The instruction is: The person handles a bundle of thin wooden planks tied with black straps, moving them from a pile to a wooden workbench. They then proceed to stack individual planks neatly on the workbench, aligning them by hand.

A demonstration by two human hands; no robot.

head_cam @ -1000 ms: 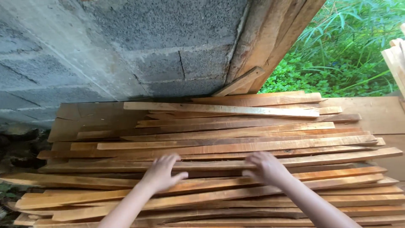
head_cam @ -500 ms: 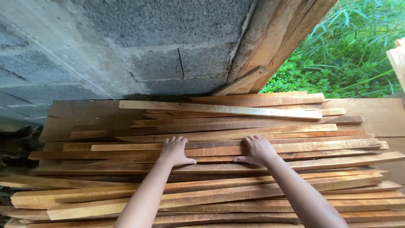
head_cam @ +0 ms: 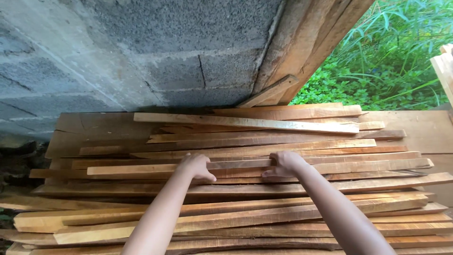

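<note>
A pile of long thin wooden slats [head_cam: 245,208] lies crosswise in front of me, stacked against a grey block wall. My left hand [head_cam: 196,167] curls its fingers over one slat [head_cam: 358,166] in the upper middle of the pile. My right hand [head_cam: 283,164] grips the same slat a little to the right, thumb below and fingers on top. Both forearms reach in from the bottom of the view. A pale slat [head_cam: 245,123] rests on top at the back of the pile.
The grey concrete block wall [head_cam: 141,52] rises behind the pile. Wide boards [head_cam: 306,42] lean against its corner at the upper right. Green plants [head_cam: 391,61] grow beyond. More pale timber [head_cam: 443,66] shows at the right edge.
Both hands have moved away from me, from slats lower in the pile up onto a slat farther back, and closed around it.
</note>
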